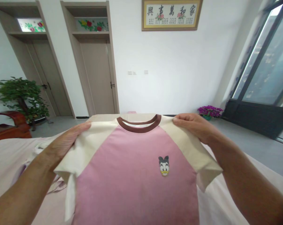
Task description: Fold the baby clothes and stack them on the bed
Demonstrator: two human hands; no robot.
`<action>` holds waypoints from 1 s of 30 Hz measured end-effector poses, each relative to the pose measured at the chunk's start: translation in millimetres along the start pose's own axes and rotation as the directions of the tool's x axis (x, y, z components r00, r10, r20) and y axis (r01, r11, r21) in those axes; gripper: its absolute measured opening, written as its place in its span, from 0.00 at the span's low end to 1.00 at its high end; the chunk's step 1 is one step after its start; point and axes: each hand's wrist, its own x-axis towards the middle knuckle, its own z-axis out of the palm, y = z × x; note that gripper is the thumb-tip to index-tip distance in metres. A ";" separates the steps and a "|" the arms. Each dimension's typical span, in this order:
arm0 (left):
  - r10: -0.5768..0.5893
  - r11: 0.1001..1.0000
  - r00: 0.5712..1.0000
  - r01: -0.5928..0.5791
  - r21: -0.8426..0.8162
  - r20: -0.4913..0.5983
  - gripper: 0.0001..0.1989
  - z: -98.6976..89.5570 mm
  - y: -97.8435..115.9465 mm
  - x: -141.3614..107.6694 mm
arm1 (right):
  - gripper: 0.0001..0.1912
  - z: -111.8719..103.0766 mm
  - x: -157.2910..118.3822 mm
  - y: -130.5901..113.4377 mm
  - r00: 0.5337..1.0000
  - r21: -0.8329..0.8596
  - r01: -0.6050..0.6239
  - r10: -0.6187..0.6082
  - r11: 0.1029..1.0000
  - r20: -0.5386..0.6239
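A pink T-shirt (pixel 136 168) with cream raglan sleeves, a brown collar and a cartoon duck head on the chest hangs spread out before me, its front facing me. My left hand (pixel 69 137) pinches the shoulder of the sleeve on the left, the thumb lying along its top edge. At the opposite shoulder, my right hand (pixel 195 125) grips the cream cloth between thumb and fingers. The shirt's lower hem runs out of the picture at the bottom.
A bed or table under a pale pink sheet (pixel 5 156) lies below the shirt, with some crumpled clothes (pixel 59 186) on the left. Beyond stand a red wooden chair (pixel 12 125), a leafy plant (pixel 21 97), purple flowers (pixel 209 111) and two doors.
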 end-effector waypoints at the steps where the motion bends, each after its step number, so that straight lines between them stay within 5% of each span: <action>1: -0.055 0.998 0.995 0.054 0.013 0.086 0.18 3.7 -18.2 11.7 | 0.22 12.5 10.7 16.4 0.995 -0.060 -0.065 0.069 0.996 0.071; 3: -0.102 0.988 0.981 0.080 0.133 0.164 0.17 10.0 -62.1 35.9 | 0.19 39.0 30.2 55.2 0.981 -0.255 -0.132 0.163 0.958 0.105; 5: -0.032 0.939 0.992 -0.013 0.343 0.125 0.15 14.6 -109.5 58.5 | 0.17 64.6 46.5 96.0 0.983 -0.500 -0.101 0.163 0.860 0.081; 8: 0.046 0.672 0.997 -0.078 0.737 0.064 0.11 20.1 -168.8 86.2 | 0.13 96.5 66.7 146.6 0.979 -0.587 -0.132 0.196 0.799 0.047; 11: 0.028 0.439 0.999 0.001 0.898 -0.015 0.10 27.0 -201.5 105.8 | 0.13 119.1 84.4 178.9 0.973 -0.622 -0.174 0.232 0.763 0.013; 15: 0.075 0.342 0.997 0.004 0.940 -0.032 0.08 42.7 -218.4 114.7 | 0.15 133.2 101.5 207.9 0.961 -0.643 -0.217 0.277 0.735 -0.008; 20: 0.174 0.281 0.973 -0.199 0.939 0.154 0.17 74.5 -231.4 97.4 | 0.19 112.6 105.2 238.8 0.927 -0.620 -0.232 0.363 0.749 0.091; 24: 0.122 0.292 0.918 -0.396 0.871 0.377 0.20 100.3 -245.2 79.2 | 0.24 76.9 93.3 256.0 0.845 -0.568 -0.280 0.480 0.774 0.237; 27: 0.061 0.278 0.921 -0.387 0.879 0.386 0.27 111.5 -258.1 69.9 | 0.23 56.2 77.8 263.1 0.793 -0.513 -0.302 0.511 0.803 0.332; 30: 0.056 0.240 0.935 -0.353 0.904 0.350 0.31 115.6 -268.4 64.9 | 0.16 46.7 61.6 265.7 0.813 -0.425 -0.274 0.444 0.863 0.376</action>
